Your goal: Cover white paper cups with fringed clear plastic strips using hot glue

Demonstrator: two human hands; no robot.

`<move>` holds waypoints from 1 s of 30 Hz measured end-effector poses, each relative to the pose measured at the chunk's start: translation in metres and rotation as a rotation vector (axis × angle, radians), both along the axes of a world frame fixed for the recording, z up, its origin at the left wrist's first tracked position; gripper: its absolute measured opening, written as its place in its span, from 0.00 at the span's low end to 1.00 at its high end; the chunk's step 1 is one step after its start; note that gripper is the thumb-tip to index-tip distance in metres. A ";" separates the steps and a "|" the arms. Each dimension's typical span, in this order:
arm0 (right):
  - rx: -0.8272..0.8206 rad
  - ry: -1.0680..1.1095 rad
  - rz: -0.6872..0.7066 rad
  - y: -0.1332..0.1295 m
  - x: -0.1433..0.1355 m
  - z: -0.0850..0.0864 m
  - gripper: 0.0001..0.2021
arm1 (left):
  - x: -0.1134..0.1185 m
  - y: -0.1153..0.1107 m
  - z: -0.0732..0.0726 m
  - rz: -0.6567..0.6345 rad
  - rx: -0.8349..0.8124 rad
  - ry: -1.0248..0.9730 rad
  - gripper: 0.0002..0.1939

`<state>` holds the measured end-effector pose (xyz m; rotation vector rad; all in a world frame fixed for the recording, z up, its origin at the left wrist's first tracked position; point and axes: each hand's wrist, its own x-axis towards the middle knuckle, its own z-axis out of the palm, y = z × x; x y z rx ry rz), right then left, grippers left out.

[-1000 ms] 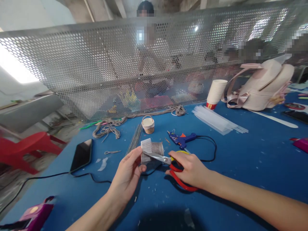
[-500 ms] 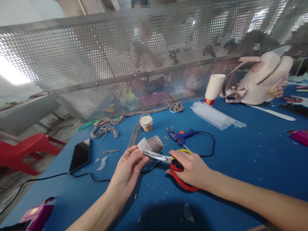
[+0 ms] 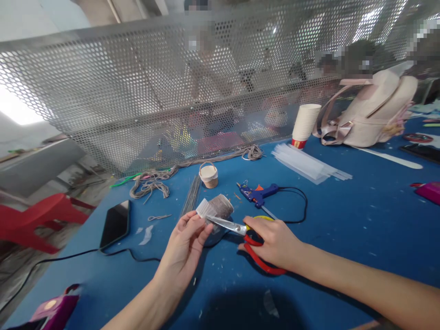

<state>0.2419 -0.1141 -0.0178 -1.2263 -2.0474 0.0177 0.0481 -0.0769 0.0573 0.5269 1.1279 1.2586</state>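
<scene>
My left hand [image 3: 188, 238] pinches a small cup wrapped in grey-brown cord [image 3: 222, 206], tilted on its side, by the strip of white mesh fabric [image 3: 205, 208] at its near end. In my right hand [image 3: 275, 243] are scissors [image 3: 229, 225] with yellow and red handles. Their blades lie against the white fabric close to my left fingertips; whether they are fully closed is hard to see. Just beyond stands a small finished-looking basket [image 3: 209, 176] with a handle. To its right lies a blue glue gun [image 3: 257, 195].
A phone [image 3: 116, 224] and a black cable [image 3: 137, 259] lie on the left. Thin wires [image 3: 191, 196] and grey cord [image 3: 149, 184] are behind the hands. White strips [image 3: 302, 162], stacked paper cups [image 3: 305, 124] and a backpack [image 3: 369, 114] stand or lie back right. A perforated metal screen [image 3: 154, 91] borders the table.
The view has shifted very slightly. Both hands keep their holds, and the scissor blades look a little more closed on the white fabric.
</scene>
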 end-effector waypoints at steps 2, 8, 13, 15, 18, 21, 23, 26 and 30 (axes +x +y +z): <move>-0.008 0.005 -0.006 0.000 -0.001 -0.001 0.23 | 0.000 0.001 -0.001 0.002 -0.006 -0.015 0.10; -0.068 0.002 -0.050 -0.005 -0.005 0.002 0.20 | 0.000 0.002 -0.002 0.010 -0.023 -0.037 0.11; -0.132 0.005 -0.071 -0.009 -0.007 0.009 0.20 | 0.000 0.003 -0.001 0.023 -0.030 -0.054 0.13; -0.166 0.008 -0.073 -0.010 -0.007 0.013 0.21 | -0.001 0.004 -0.002 0.023 -0.041 -0.060 0.13; -0.225 0.003 -0.072 -0.011 -0.006 0.018 0.20 | -0.003 0.005 -0.003 -0.041 -0.047 -0.056 0.11; -0.280 -0.001 -0.075 -0.011 -0.004 0.022 0.19 | -0.006 0.005 -0.005 -0.113 -0.045 -0.015 0.09; -0.304 0.002 -0.070 -0.011 -0.002 0.022 0.19 | -0.007 0.005 -0.006 -0.129 -0.046 0.003 0.08; -0.318 0.000 -0.043 -0.013 0.001 0.020 0.19 | -0.006 0.005 -0.006 -0.150 -0.037 -0.018 0.08; -0.261 -0.020 -0.015 -0.015 0.001 0.016 0.20 | -0.005 0.005 -0.007 -0.164 -0.026 -0.042 0.08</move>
